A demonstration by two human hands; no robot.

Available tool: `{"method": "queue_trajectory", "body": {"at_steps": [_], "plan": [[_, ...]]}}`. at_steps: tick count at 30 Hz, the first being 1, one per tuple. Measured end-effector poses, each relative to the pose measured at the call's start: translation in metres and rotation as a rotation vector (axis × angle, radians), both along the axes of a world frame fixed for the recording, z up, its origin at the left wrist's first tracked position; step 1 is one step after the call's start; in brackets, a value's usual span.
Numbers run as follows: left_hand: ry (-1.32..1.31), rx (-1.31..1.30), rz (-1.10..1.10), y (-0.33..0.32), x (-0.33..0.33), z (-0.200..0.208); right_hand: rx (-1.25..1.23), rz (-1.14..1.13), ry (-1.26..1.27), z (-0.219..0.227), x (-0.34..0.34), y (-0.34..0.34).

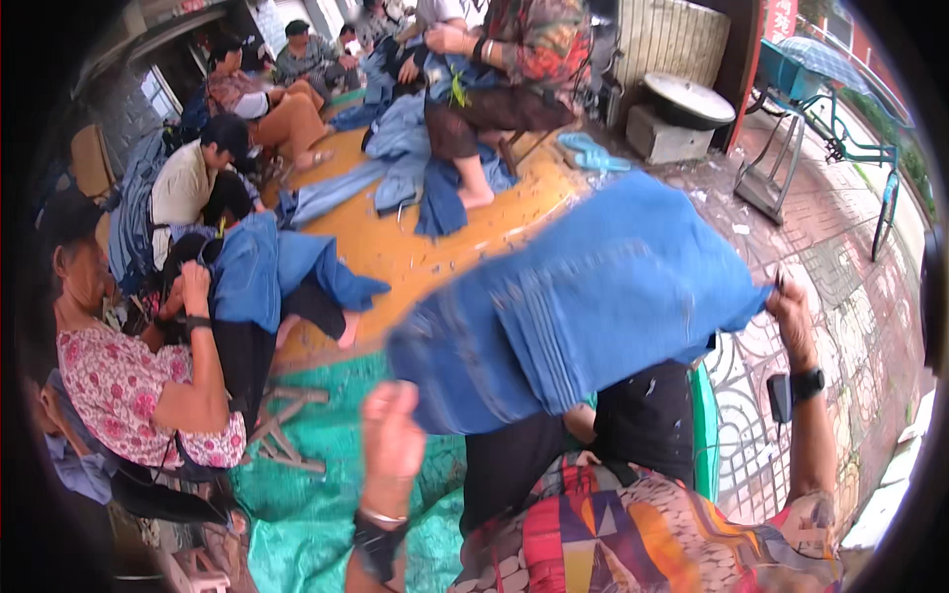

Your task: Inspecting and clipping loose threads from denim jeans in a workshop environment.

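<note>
One blue denim garment (613, 287), folded layers showing, mid-frame above my lap. My right grip (791, 311), right of centre, pinches its corner. My left grip (392, 425), lower left of centre, blurred, fingers curled beside its edge; cannot tell if pinching. One watch (809, 383) on right wrist. One wooden stool (287, 425), lower left. One red sign (781, 18), upper right, pale characters.
</note>
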State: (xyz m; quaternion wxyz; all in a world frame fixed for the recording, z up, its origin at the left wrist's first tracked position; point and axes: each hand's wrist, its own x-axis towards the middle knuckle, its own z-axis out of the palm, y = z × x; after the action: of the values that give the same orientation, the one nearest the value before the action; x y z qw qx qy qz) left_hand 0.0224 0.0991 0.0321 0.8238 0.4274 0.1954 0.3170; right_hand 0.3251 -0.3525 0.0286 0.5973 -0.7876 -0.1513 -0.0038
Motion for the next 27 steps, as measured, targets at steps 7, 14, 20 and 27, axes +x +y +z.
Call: {"method": "queue_trajectory", "body": {"at_steps": [7,14,20,27], "plan": [[0.011,-0.155,-0.210,-0.038,-0.019,-0.079,0.151,-0.074,0.376,-0.069,-0.041,-0.023],[0.155,0.251,-0.447,-0.029,-0.024,-0.051,-0.073,-0.089,0.031,0.016,-0.047,0.019],[0.041,-0.001,-0.714,-0.007,-0.015,-0.044,-0.101,0.178,-0.089,0.064,-0.032,0.088],[0.313,-0.641,-0.942,-0.032,0.046,-0.047,-0.719,0.244,-0.474,0.065,0.046,0.181]]}}
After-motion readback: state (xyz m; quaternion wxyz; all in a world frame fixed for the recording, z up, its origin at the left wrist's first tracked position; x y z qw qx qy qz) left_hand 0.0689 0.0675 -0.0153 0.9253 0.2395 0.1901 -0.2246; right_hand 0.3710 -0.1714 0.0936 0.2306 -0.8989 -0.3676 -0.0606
